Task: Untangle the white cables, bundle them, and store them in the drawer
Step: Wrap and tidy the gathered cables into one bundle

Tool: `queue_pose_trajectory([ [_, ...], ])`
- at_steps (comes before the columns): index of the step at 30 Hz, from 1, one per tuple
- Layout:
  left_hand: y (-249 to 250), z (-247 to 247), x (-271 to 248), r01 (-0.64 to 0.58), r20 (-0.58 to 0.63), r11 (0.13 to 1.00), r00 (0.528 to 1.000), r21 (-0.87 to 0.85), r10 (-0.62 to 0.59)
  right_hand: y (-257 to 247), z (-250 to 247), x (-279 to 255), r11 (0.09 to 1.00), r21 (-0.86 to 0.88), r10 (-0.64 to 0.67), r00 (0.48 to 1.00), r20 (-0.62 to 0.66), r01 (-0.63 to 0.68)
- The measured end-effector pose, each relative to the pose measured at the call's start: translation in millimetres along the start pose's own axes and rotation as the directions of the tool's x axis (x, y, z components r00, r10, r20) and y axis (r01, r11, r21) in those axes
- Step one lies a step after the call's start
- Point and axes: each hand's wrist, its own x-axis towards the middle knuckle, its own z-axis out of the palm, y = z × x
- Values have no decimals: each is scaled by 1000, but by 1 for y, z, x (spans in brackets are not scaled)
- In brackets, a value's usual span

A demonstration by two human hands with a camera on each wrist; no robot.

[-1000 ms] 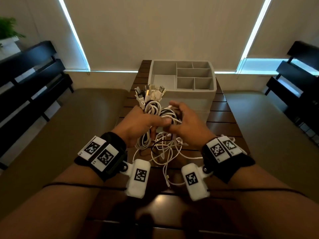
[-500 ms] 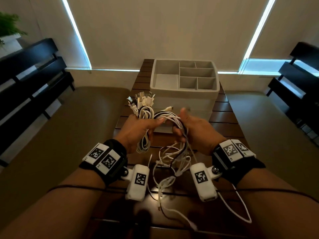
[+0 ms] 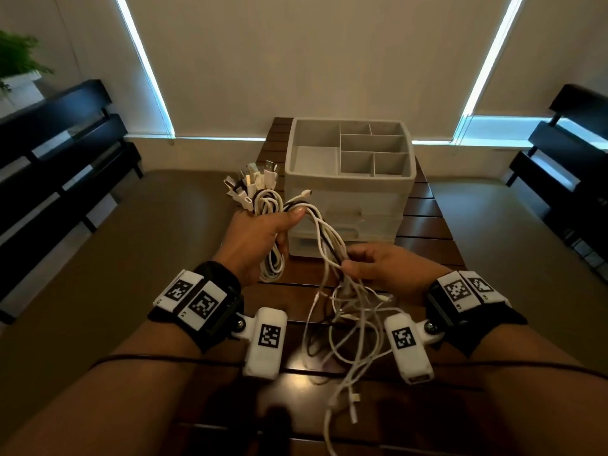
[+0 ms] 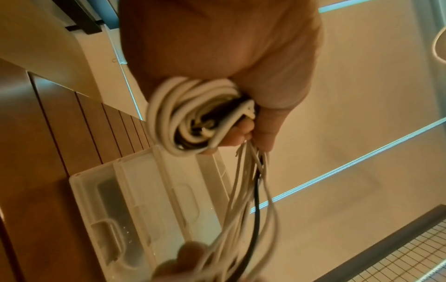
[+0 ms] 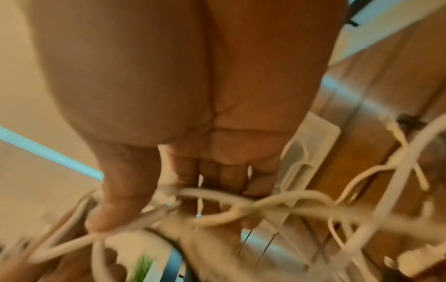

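My left hand [image 3: 263, 232] grips a coiled bundle of white cables [image 3: 266, 205] [image 4: 193, 114], with their plugs [image 3: 253, 179] fanned out above the fist. Loose strands, one of them black, run from that bundle down to my right hand [image 3: 371, 268]. The right thumb and fingers [image 5: 115, 209] pinch these strands [image 5: 217, 208]. Below both hands the tangled cable ends [image 3: 348, 340] hang over the wooden table [image 3: 427, 225]. The white drawer unit [image 3: 348, 199] stands just behind the hands, its drawers [image 4: 135, 209] closed.
An open divided tray [image 3: 362, 149] tops the drawer unit. Dark benches [image 3: 59, 153] line the left and right sides. A potted plant [image 3: 16, 64] sits at the far left. Grey floor lies on both sides of the narrow table.
My left hand has risen with the coiled bundle. My right hand has slid down and toward me along the loose strands, so the two hands are now apart.
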Motion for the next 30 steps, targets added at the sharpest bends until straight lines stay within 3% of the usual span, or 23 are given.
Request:
queue_pose_trajectory([
  [1,3,-2,0,6,2,1000,1000,-16,-6,7,-2,-1,999,50,5,1000,-13,-4],
  [5,13,-9,3,5,-32,999,999,-33,-6,31,-6,-2,990,-134,21,983,-183,-46],
  [7,16,-10,4,-2,-43,1000,999,-22,1,39,-6,-1,1000,7,30,933,-358,-30],
  [9,18,-10,2,-6,-51,1000,999,-9,5,42,-7,-2,982,190,92,886,-454,-5],
  [12,20,-9,2,-15,-68,1000,998,-7,15,43,-7,-5,895,443,170,880,-443,50],
  [16,26,-12,4,-10,-74,998,997,-55,6,47,-16,-8,711,694,268,867,-421,117],
  [18,27,-15,5,-10,-80,998,997,-58,6,55,-21,-2,697,713,376,808,-454,77],
  [22,26,-15,4,-13,-78,997,997,-71,8,68,-28,1,604,794,622,586,-519,62],
  [24,26,-16,3,-5,-81,997,997,-73,-1,70,-29,2,617,779,604,567,-560,111],
  [25,25,-16,4,0,-83,997,997,-72,-6,71,-31,3,677,728,555,571,-604,112],
  [28,26,-18,6,9,-95,998,995,-69,-16,69,-31,4,756,654,523,578,-626,25],
  [29,27,-19,7,12,-95,997,995,-77,-19,73,-31,2,792,609,528,551,-647,-44],
  [30,29,-21,8,16,-94,996,995,-89,-24,79,-31,-1,766,640,568,535,-626,-63],
])
